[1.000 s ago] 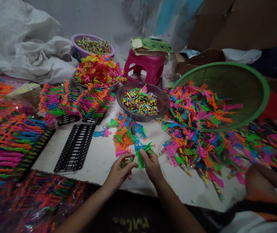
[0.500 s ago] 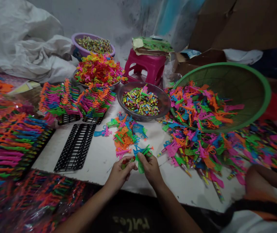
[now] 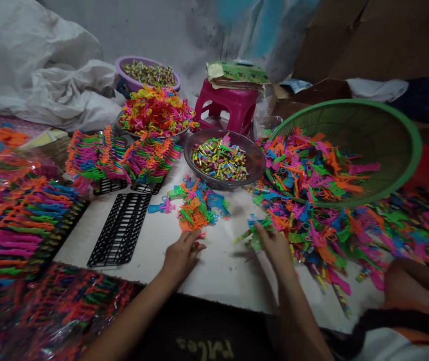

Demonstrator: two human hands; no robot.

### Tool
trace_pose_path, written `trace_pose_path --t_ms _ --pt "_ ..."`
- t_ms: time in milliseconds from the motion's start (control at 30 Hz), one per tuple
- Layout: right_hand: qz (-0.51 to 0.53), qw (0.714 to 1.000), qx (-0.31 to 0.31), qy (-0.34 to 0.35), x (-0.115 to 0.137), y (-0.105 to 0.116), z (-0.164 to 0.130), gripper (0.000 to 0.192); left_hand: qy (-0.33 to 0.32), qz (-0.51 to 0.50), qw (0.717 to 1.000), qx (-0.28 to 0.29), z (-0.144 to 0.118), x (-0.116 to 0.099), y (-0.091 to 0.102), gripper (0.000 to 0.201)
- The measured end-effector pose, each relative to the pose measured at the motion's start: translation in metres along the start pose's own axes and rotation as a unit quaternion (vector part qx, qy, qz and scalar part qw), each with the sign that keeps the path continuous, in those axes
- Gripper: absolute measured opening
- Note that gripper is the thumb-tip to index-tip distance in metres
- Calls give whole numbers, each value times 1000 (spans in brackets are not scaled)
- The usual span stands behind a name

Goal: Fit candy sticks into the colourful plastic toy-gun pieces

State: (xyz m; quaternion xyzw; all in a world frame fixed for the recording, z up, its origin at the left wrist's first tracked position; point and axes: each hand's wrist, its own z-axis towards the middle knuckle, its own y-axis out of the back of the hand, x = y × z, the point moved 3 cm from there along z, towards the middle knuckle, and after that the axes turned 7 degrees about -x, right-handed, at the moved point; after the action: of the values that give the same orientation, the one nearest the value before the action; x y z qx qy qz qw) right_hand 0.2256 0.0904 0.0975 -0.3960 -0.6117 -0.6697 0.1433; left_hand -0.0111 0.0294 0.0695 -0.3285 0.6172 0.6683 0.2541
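Note:
My left hand is closed at the front edge of a small pile of orange, blue and green plastic toy pieces. Small red bits show at its fingertips; their kind is too small to tell. Over to the right, my right hand pinches a green-and-blue plastic toy piece, smeared by motion. A yellow patterned stick juts out left of that hand. Just beyond it lies a large heap of mixed plastic toys and patterned sticks.
A grey bowl of short patterned tubes stands behind the small pile. A green basket lies tilted at right. Black racks, some filled with toys, are at left. A person's arm shows at lower right.
My hands were together in front of the small pile. The right has moved right with the green-and-blue piece, toward the large heap; the left has shifted slightly up and left.

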Motion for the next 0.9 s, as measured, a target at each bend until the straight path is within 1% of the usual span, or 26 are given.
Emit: trace_pose_path --t_ms 33,67,100,133,167,200,233,300,333,367,433,500,533,600,667,700,733,800,833,867,900 --pt "-66 994 -87 -6 -7 16 12 55 5 65 998 -4 5 5 1 32" --pt "-109 981 -160 2 -11 29 19 61 8 120 993 2 10 9 2 30" --pt "-125 969 -210 26 -12 36 22 64 6 158 987 14 13 12 2 27" --pt "-114 966 -223 62 -12 36 21 63 -1 176 984 24 15 13 2 25" --pt "-84 971 -196 107 -10 30 17 57 -12 179 983 29 16 12 2 25" --pt "-48 977 -136 154 -6 19 10 49 -23 171 984 30 16 11 2 27" --pt "-13 978 -62 199 -2 4 0 42 -32 160 986 31 15 10 3 28" --pt "28 960 70 271 7 -25 -22 30 -40 153 987 35 12 9 4 25" --pt "33 948 112 295 11 -38 -32 27 -41 163 985 40 10 10 4 25" --pt "33 940 136 311 13 -49 -40 26 -39 178 982 48 8 11 4 27" --pt "30 931 160 327 16 -62 -48 26 -29 209 976 56 6 14 3 30" --pt "39 925 180 332 16 -69 -50 25 -19 211 976 45 7 15 3 24" --pt "52 924 183 331 17 -69 -50 25 -16 195 980 32 7 15 5 22" --pt "96 927 176 316 18 -66 -47 24 -8 117 993 -1 10 12 11 17" --pt "150 931 161 292 21 -59 -44 23 28 -27 999 -21 13 8 19 12" --pt "173 929 161 284 24 -56 -44 22 66 -118 991 -9 13 7 22 12" --pt "194 925 170 280 27 -53 -45 23 113 -212 971 17 13 5 23 14" --pt "237 908 219 268 34 -52 -49 27 200 -368 904 92 12 0 20 18" --pt "260 897 255 250 37 -54 -52 29 227 -418 871 124 11 -3 18 18" --pt "281 887 292 220 40 -57 -54 31 243 -450 848 142 10 -6 16 18" --pt "295 879 327 183 41 -60 -57 31 251 -468 834 145 10 -7 14 19"
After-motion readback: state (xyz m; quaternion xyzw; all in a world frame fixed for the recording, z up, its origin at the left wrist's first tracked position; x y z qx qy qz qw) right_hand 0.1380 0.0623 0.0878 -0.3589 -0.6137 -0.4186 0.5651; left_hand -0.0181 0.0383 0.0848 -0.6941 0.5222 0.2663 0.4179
